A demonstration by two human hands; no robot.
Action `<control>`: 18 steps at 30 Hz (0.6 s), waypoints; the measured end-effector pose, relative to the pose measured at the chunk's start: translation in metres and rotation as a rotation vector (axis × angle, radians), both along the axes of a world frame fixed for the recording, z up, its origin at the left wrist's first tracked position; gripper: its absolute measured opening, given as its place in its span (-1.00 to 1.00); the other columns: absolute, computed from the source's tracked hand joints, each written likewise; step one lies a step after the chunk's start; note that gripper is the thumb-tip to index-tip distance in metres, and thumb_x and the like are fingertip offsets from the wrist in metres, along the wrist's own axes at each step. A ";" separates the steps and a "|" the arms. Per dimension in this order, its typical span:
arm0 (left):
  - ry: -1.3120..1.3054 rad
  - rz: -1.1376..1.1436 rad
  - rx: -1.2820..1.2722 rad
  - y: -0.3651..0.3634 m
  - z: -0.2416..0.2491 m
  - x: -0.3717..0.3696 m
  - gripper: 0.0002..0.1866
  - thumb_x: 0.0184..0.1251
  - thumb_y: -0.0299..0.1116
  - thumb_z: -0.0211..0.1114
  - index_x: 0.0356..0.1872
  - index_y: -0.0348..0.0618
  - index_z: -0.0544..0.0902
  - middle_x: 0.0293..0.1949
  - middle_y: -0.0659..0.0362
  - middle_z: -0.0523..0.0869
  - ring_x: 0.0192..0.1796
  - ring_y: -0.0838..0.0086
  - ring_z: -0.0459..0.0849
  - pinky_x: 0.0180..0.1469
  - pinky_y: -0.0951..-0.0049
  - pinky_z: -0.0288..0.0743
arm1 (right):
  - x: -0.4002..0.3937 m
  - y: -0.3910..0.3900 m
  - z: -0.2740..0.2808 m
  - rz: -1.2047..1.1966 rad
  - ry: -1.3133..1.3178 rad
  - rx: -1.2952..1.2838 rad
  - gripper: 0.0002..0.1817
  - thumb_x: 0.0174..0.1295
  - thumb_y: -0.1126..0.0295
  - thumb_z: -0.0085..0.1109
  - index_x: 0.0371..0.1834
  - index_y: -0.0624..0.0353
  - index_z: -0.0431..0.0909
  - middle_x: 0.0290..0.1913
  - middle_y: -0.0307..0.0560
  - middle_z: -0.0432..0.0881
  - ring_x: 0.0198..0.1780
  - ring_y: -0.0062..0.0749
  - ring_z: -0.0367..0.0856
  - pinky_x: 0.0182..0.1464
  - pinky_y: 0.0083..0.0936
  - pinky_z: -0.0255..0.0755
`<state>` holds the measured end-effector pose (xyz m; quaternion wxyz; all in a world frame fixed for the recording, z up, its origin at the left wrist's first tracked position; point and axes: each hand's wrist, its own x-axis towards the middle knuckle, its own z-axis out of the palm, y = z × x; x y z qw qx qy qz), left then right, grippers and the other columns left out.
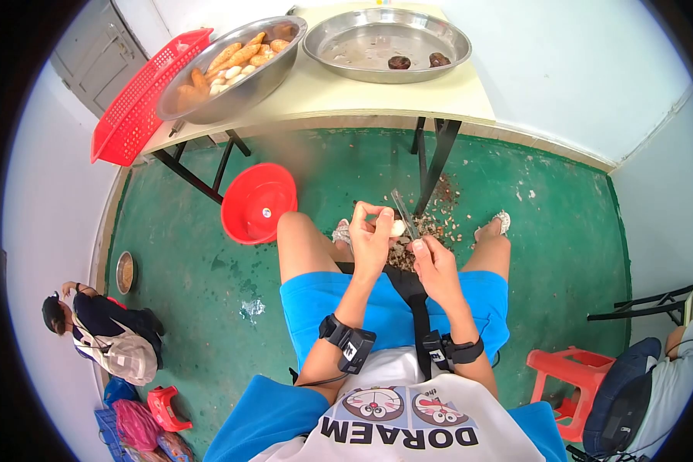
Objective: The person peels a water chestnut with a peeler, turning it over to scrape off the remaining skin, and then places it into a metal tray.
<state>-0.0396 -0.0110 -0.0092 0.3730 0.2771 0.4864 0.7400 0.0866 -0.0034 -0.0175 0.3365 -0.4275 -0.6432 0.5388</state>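
My left hand is closed around a small, pale, peeled piece of produce, with its white flesh showing at the fingertips. My right hand grips a knife with a narrow metal blade pointing up and away, right beside the pale piece. Both hands are held over my lap, between my knees. Below them, brown and whitish peelings are scattered on the green floor.
Ahead, a table bears a steel basin of orange-brown roots and white pieces, a round steel tray with two dark lumps, and a red basket. A red tub stands on the floor. Two people sit at the sides.
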 end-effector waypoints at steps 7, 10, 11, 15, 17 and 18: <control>-0.353 -0.217 0.006 -0.001 0.002 -0.006 -0.86 0.27 -0.38 0.04 -0.45 -0.06 0.29 -0.63 0.27 0.45 -0.70 0.72 0.31 -0.76 0.73 0.05 | 0.001 0.002 0.011 -0.023 -0.022 0.196 -0.72 0.24 0.26 -0.03 -0.43 0.30 0.36 -0.69 -0.15 0.30 -0.62 -0.61 0.24 -0.55 -0.56 0.19; -0.233 -0.147 -0.029 -0.001 0.002 -0.003 -0.85 0.26 -0.41 0.06 -0.46 -0.06 0.29 -0.62 0.27 0.45 -0.70 0.73 0.31 -0.75 0.74 0.04 | 0.001 0.003 0.007 -0.013 -0.014 0.149 -0.71 0.24 0.25 -0.04 -0.44 0.30 0.37 -0.69 -0.15 0.30 -0.62 -0.60 0.24 -0.55 -0.56 0.19; -0.162 -0.091 -0.057 0.000 0.002 -0.002 -0.85 0.25 -0.42 0.07 -0.47 -0.06 0.29 -0.62 0.27 0.45 -0.70 0.73 0.30 -0.75 0.74 0.05 | 0.002 0.003 0.006 -0.002 -0.012 0.110 -0.71 0.24 0.25 -0.04 -0.44 0.30 0.37 -0.69 -0.15 0.30 -0.62 -0.60 0.24 -0.55 -0.56 0.19; -0.048 -0.039 -0.017 0.000 -0.004 -0.001 -0.84 0.23 -0.35 0.13 -0.45 -0.12 0.34 -0.62 0.20 0.56 -0.66 0.73 0.45 -0.72 0.73 0.26 | 0.001 0.002 0.007 0.007 0.019 0.003 -0.70 0.24 0.24 -0.04 -0.44 0.30 0.36 -0.69 -0.17 0.30 -0.62 -0.61 0.22 -0.56 -0.56 0.18; -0.072 -0.055 -0.036 0.000 -0.006 -0.001 -0.84 0.23 -0.35 0.12 -0.44 -0.12 0.34 -0.59 0.21 0.56 -0.68 0.74 0.41 -0.74 0.73 0.21 | 0.000 0.001 0.011 0.017 0.048 -0.111 -0.69 0.25 0.23 -0.05 -0.46 0.31 0.35 -0.69 -0.19 0.31 -0.60 -0.64 0.20 -0.55 -0.57 0.18; -0.070 -0.055 -0.036 0.000 -0.005 -0.001 -0.84 0.23 -0.35 0.12 -0.44 -0.12 0.34 -0.59 0.21 0.56 -0.68 0.74 0.41 -0.74 0.73 0.21 | 0.001 0.003 0.008 0.016 0.050 -0.111 -0.69 0.25 0.23 -0.05 -0.46 0.31 0.35 -0.69 -0.19 0.31 -0.60 -0.64 0.20 -0.55 -0.57 0.18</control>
